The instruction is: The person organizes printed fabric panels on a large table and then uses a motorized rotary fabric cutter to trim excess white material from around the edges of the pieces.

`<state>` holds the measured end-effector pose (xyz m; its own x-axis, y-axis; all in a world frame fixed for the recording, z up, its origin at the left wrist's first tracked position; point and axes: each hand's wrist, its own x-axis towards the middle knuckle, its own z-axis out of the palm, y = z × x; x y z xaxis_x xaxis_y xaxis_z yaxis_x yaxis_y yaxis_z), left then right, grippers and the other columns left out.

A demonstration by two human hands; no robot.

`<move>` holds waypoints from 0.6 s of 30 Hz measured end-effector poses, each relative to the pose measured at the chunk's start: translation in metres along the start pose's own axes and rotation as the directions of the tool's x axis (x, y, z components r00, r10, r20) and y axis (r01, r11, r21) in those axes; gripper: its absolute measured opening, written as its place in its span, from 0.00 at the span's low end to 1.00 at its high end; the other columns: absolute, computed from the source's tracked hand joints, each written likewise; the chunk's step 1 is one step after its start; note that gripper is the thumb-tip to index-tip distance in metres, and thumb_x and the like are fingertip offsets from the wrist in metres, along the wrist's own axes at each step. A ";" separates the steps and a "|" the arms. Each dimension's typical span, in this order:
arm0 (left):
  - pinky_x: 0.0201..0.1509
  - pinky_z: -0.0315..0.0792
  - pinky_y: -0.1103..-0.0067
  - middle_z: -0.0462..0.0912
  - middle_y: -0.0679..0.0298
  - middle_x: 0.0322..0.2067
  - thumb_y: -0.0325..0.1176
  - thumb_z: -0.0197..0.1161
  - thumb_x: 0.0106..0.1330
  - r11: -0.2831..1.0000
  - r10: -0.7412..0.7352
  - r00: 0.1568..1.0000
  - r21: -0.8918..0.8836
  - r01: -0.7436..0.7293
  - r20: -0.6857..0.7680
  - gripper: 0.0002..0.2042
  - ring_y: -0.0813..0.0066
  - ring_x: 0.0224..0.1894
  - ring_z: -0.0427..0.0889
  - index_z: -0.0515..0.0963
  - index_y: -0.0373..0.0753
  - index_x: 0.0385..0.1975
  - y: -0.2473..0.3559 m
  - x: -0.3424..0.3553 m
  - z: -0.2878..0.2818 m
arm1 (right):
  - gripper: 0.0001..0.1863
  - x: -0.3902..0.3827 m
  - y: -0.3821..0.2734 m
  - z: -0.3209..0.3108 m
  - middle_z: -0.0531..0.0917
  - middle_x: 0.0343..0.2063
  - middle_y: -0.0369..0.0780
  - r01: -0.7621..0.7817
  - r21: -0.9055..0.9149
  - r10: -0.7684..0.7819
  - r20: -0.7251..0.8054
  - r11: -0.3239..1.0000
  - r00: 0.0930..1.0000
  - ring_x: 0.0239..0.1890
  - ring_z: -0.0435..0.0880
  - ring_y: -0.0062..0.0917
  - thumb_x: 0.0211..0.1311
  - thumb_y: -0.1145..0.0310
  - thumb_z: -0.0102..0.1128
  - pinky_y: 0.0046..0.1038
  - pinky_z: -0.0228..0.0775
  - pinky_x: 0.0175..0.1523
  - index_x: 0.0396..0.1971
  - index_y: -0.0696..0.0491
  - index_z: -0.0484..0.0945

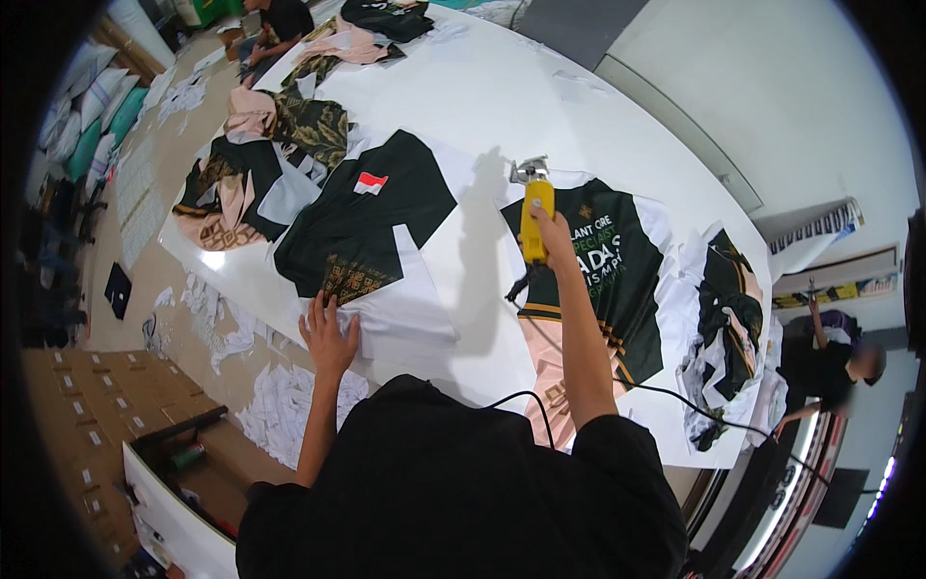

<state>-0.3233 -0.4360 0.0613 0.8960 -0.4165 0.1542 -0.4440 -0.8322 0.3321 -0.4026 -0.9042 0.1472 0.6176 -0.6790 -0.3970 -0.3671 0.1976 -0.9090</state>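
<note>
My right hand (552,236) grips a yellow electric fabric cutter (533,207) with a metal head, held over a dark green printed jersey panel (603,261) on white sheet. A black cord (675,394) runs from the cutter back past my arm. My left hand (328,333) lies flat, fingers spread, on the white sheet at the near edge of another dark green panel (362,227) with gold pattern and a small red-and-white patch.
The large white table (511,96) carries more cut green, pink and grey pieces (256,179) at the far left and a heap (728,323) at right. Paper scraps (280,400) litter the floor. One person sits at the far end (280,24); another stands at right (834,362).
</note>
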 end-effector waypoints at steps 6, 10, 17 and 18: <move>0.70 0.51 0.40 0.65 0.48 0.68 0.44 0.66 0.63 0.996 -0.077 0.989 0.060 0.070 0.127 0.26 0.47 0.71 0.62 0.75 0.34 0.56 0.024 0.054 -0.002 | 0.22 -0.113 0.027 -0.067 0.82 0.34 0.44 -0.053 0.377 0.065 -0.020 0.925 0.998 0.27 0.86 0.32 0.72 0.55 0.56 0.31 0.82 0.26 0.51 0.59 0.71; 0.71 0.51 0.41 0.65 0.46 0.68 0.44 0.66 0.63 0.979 0.201 0.975 -0.056 -0.197 0.096 0.26 0.47 0.71 0.62 0.76 0.33 0.56 0.071 0.102 0.022 | 0.21 -0.191 0.036 -0.085 0.81 0.36 0.46 0.075 0.400 -0.013 -0.155 0.913 0.988 0.28 0.87 0.33 0.72 0.59 0.55 0.32 0.83 0.27 0.54 0.60 0.69; 0.70 0.55 0.42 0.65 0.45 0.68 0.43 0.66 0.63 0.891 0.450 0.878 -0.147 -0.430 0.163 0.24 0.46 0.70 0.64 0.76 0.33 0.54 0.131 0.130 0.060 | 0.22 -0.257 0.022 -0.069 0.79 0.39 0.48 0.121 0.255 -0.023 -0.355 0.959 0.935 0.32 0.88 0.35 0.71 0.65 0.55 0.33 0.85 0.31 0.58 0.59 0.64; 0.70 0.55 0.42 0.65 0.45 0.68 0.43 0.66 0.63 0.890 0.452 0.875 -0.152 -0.430 0.171 0.24 0.46 0.70 0.64 0.76 0.34 0.54 0.131 0.128 0.061 | 0.22 -0.259 0.020 -0.065 0.79 0.39 0.48 0.124 0.212 -0.036 -0.378 0.969 0.925 0.33 0.88 0.35 0.71 0.65 0.56 0.33 0.85 0.31 0.58 0.59 0.63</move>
<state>-0.2676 -0.6206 0.0677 0.5819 -0.8034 0.1264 -0.7789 -0.5059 0.3708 -0.6152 -0.7698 0.2400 0.3221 -0.9023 -0.2864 -0.1319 0.2568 -0.9574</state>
